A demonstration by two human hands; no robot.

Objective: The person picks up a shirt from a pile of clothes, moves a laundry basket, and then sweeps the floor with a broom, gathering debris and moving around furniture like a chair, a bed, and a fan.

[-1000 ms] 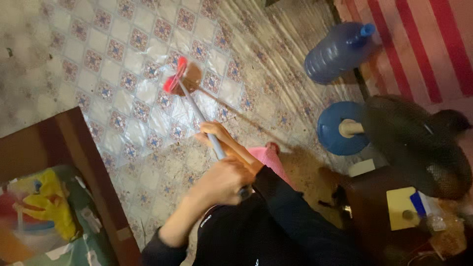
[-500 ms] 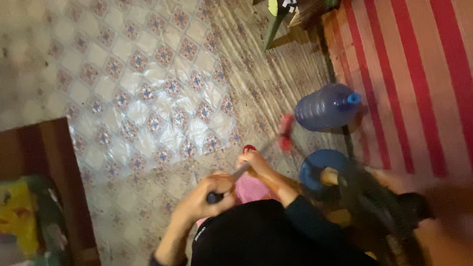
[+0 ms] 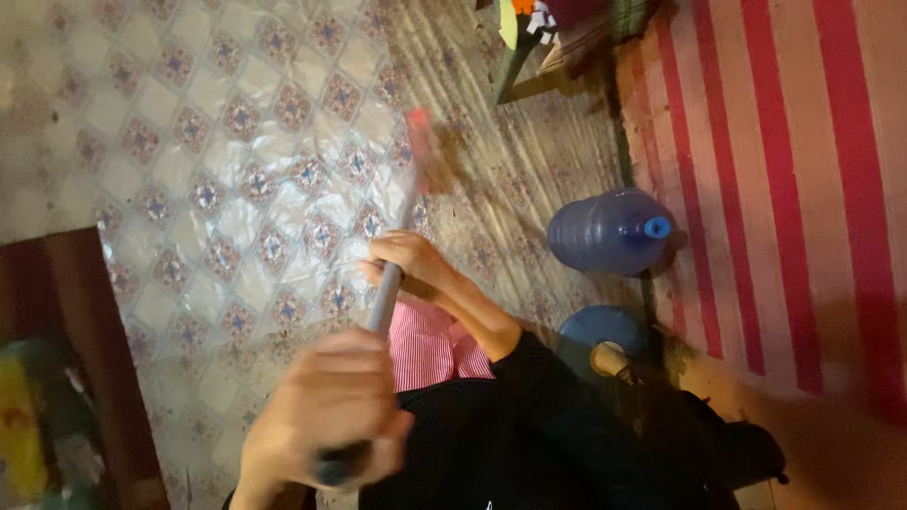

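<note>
1. Hands first, seen from the head camera: your left hand (image 3: 326,416) is wrapping its fingers tightly around the dark top end of the broom handle (image 3: 389,283), close to the lens and blurred.
2. Your right hand (image 3: 404,260) is gripping the same grey handle further down, fingers curled fully around it, above your pink striped trouser leg (image 3: 425,345).
3. The handle is running away from you to the red broom head (image 3: 422,142), which is resting on or just over the patterned tile floor (image 3: 227,170); blur is hiding which.
4. A blue water jug (image 3: 605,231) is lying on its side to the right, near the red striped mat (image 3: 784,179).
5. A blue fan base (image 3: 600,331) is sitting just below the jug, beside your dark sleeve (image 3: 557,397).
6. A brown wooden cabinet (image 3: 57,312) is standing at the left edge.
</note>
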